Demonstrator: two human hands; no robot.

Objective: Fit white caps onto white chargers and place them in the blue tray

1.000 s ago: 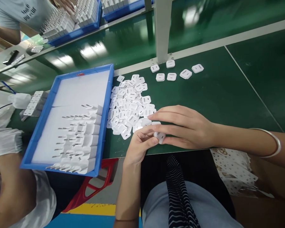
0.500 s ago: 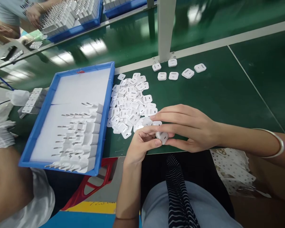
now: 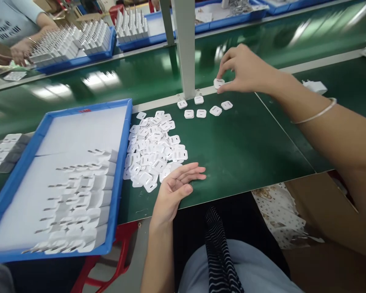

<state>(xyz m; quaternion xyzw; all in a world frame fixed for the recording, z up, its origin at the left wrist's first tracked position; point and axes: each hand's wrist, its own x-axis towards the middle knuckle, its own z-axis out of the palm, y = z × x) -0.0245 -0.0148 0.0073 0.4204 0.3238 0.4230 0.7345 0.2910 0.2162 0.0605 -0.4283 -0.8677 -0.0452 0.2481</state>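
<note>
Between the thumb and fingers of my right hand (image 3: 240,71) is a small white square cap (image 3: 218,83), held above the back edge of the green table. My left hand (image 3: 178,185) is open and holds nothing, its fingers apart near the table's front edge. Just beyond it lies a heap of white caps (image 3: 154,150). Several more caps (image 3: 201,113) lie spread out near the foot of the grey post, below and left of my right hand.
A blue tray (image 3: 126,142) with rows of white plug housings (image 3: 102,197) stands at the left. A grey post (image 3: 184,49) rises behind the loose caps. Across the divider, another person's hands (image 3: 21,51) are beside a filled blue tray (image 3: 76,63).
My right hand has left my left hand and moved up and to the right with a cap. My left hand has opened. The view has shifted, bringing more of the table's right side into sight.
</note>
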